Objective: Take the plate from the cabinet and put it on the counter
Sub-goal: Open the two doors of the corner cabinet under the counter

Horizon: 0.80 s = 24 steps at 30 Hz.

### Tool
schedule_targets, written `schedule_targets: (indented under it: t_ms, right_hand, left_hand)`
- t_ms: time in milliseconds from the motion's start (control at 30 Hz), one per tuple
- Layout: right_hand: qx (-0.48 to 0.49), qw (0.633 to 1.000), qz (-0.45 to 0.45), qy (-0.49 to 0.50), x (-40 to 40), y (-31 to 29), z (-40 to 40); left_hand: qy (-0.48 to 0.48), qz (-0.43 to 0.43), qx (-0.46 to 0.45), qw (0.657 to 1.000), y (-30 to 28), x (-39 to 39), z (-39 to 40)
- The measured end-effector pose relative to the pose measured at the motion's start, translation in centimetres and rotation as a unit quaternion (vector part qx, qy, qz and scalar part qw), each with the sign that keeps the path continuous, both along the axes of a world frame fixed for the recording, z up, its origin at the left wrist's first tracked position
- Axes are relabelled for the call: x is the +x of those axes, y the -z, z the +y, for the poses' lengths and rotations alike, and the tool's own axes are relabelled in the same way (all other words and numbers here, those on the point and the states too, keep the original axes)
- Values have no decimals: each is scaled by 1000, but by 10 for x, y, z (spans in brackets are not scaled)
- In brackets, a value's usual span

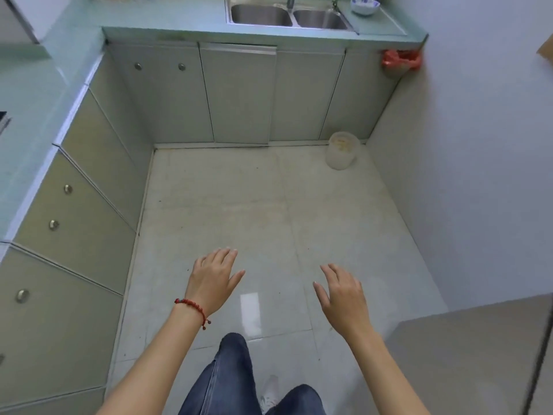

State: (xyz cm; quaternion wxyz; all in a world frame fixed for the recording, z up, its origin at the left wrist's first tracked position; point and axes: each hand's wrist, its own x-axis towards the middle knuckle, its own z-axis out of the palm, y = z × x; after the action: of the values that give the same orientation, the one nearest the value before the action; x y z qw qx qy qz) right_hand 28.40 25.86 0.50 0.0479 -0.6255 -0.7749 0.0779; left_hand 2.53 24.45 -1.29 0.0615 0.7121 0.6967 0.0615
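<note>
No plate is in view. Under the far counter [167, 16] stands a row of shut cabinet doors [239, 94], and more shut doors with round knobs [74, 211] line the left counter. My left hand [214, 280], with a red bead bracelet on the wrist, hovers open over the floor with fingers spread. My right hand [342, 295] hovers beside it, also open and holding nothing. Both hands are well short of the cabinets.
A double steel sink [287, 15] is set in the far counter, with a blue-and-white bowl [365, 4] to its right. A pale plastic tub [342, 149] stands on the tiled floor by the right wall. A red bag [401, 59] hangs at the counter's right end.
</note>
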Motion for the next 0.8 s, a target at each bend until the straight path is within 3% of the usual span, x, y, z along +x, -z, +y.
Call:
schedule_targets:
  t_ms: [800]
  right_hand:
    - [21, 995, 58, -77, -207, 19, 358]
  left_hand:
    - [-58, 9, -13, 998, 7, -192, 330]
